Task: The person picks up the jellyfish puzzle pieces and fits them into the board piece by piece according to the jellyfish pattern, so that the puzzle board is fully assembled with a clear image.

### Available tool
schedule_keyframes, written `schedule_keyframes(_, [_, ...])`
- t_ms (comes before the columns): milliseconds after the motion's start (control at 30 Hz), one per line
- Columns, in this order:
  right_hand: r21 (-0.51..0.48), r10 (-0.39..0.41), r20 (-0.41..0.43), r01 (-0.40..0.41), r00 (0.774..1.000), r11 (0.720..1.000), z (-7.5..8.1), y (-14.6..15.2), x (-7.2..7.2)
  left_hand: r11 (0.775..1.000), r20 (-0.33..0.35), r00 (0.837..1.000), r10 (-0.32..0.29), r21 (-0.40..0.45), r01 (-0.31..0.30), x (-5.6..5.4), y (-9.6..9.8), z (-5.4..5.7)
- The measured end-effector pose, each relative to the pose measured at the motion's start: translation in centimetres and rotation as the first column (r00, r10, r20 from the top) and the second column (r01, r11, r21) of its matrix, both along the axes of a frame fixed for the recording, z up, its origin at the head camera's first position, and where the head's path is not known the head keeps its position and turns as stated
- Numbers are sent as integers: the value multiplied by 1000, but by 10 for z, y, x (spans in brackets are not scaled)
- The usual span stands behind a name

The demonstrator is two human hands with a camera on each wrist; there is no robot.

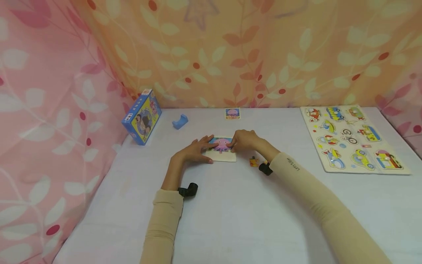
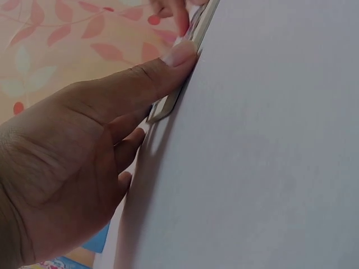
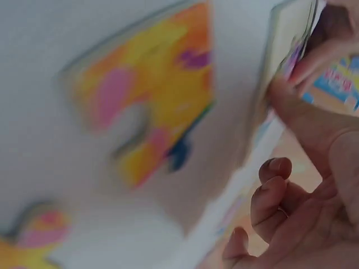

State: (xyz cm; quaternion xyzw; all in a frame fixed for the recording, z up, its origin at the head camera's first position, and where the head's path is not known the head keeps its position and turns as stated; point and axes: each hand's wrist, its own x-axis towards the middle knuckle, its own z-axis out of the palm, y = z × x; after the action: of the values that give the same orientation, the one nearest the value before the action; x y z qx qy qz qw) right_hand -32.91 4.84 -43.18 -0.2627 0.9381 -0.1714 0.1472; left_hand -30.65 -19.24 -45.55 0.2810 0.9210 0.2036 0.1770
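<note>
A small jigsaw board (image 1: 225, 157) with a pink octopus picture (image 1: 222, 144) lies on the white table in front of me. My left hand (image 1: 194, 151) spans its left end, the thumb along the near edge and a finger on the picture. From the right, my right hand (image 1: 246, 140) presses a fingertip on the octopus, its thumb beside the board's edge and its other fingers loosely bent in the right wrist view. Loose orange-yellow jigsaw pieces (image 3: 168, 73) lie below the right hand, one partly behind the wrist camera in the head view.
Behind the board lies a small octopus picture card (image 1: 232, 113). A blue, curved plastic block (image 1: 180, 121) is at the back left, near an upright blue box (image 1: 142, 116). A large peg puzzle board (image 1: 354, 141) with vehicle pictures covers the right side. Flowered cloth (image 1: 211, 55) hangs behind.
</note>
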Motion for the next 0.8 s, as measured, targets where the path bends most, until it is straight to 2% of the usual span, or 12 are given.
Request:
schedule_keyframes(67, [-43,-9,78,12,997,999,-3,4,-3,1000,8,1000,3,1,-3,0,-5,0])
schedule_keyframes(133, [-68,19,103,-12,995,998,-5,6,-5,1000,20,1000,4,-3,-4,0,-7,0])
schedule_keyframes(267, [-55,127,-5,-127,992,990,-6,6,-6,1000,15,1000,-12,-10,12,-2,-7,0])
schedule_keyframes(367, [-54,157,-57,-160,986,986,-8,8,-7,1000,9,1000,-6,-15,6,-1,-5,1])
schedule_keyframes(433, [-78,144,-27,-145,989,986,-10,10,-8,1000,16,1000,1,-15,0,0,-4,1])
schedule_keyframes(600, [-169,86,133,-63,987,984,-13,14,-10,1000,38,999,-11,-12,11,1,-2,1])
schedule_keyframes(800, [-201,63,177,-26,982,979,-9,12,-14,1000,12,1000,-6,8,6,0,-8,2])
